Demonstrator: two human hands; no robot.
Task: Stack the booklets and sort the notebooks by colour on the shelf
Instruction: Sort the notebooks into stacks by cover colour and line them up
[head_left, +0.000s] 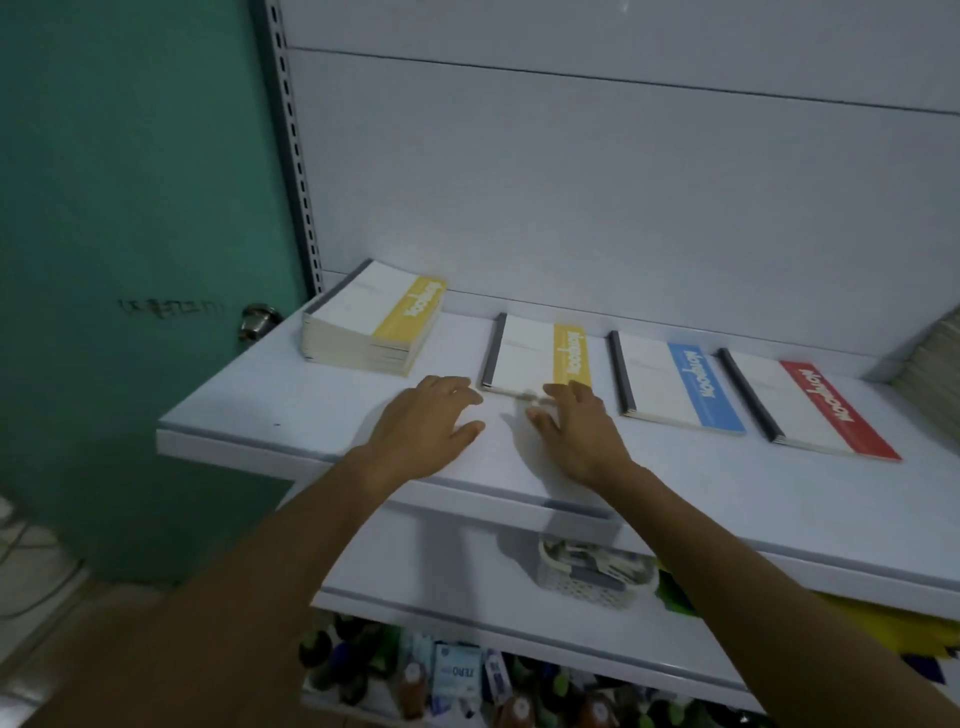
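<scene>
In the head view we look down on a white shelf (291, 410) that runs from eight o'clock to three o'clock across the picture. Four task items lie on it in a row. Farthest toward nine o'clock is a stack of yellow-banded notebooks (371, 325), its edges slightly fanned. At its three o'clock lies a single yellow notebook (532, 353), flat, with a dark spine on its left side. Next toward three o'clock comes the blue notebook (675, 384), then the red notebook (810, 410). The three single ones lie near one another but apart.

Our left hand (421, 421) is palm down over the bare shelf at seven o'clock of the single yellow notebook, fingers loosely spread and holding nothing. Our right hand (576, 426) is at that notebook's six o'clock, thumb out and fingers stretched to its near edge below the yellow band. Motion blur there keeps us from telling whether the fingertips touch the cover.

At the three o'clock edge of the frame a pile of paper (935, 358) rests on the same shelf. At nine o'clock stands a green door (130, 208) with a metal door knob (257, 319). Toward six o'clock, a lower shelf (441, 582) carries a white basket (587, 571), and below it we see blurred bottles (415, 686).
</scene>
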